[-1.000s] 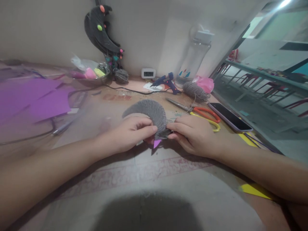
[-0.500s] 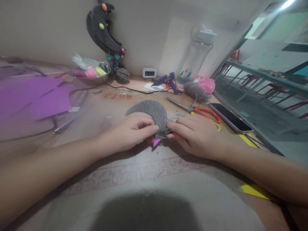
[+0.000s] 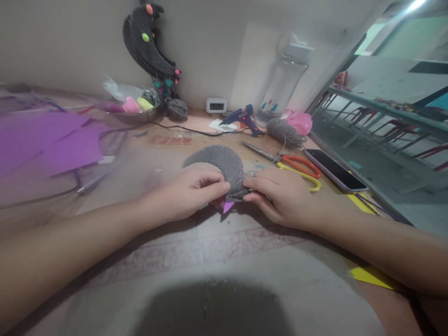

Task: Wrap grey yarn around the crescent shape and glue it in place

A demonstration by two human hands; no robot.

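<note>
A crescent wrapped in grey yarn [image 3: 224, 161] lies in front of me, with a purple tip [image 3: 228, 206] bare at its lower end. My left hand [image 3: 199, 191] pinches the crescent's inner edge between thumb and fingers. At its lower right edge, my right hand [image 3: 280, 196] has thumb and forefinger closed on the grey yarn strand [image 3: 248, 177]; the fingertips partly hide it. From a grey yarn ball [image 3: 285, 132] behind the right hand, a strand runs down toward that hand. Scissors with orange and yellow handles [image 3: 301, 165] lie just beyond the right hand.
A blue glue gun [image 3: 245, 119], a small digital clock [image 3: 216, 106] and a clear bottle [image 3: 283, 84] stand at the back. A phone [image 3: 336, 170] lies right. Purple sheets [image 3: 52, 140] are at left, near a bowl [image 3: 140, 114]. A dark crescent ornament [image 3: 147, 42] hangs on the wall.
My right hand has shifted slightly left and down at the crescent's edge, baring more of the yellow scissor handle. My left hand keeps its pinch.
</note>
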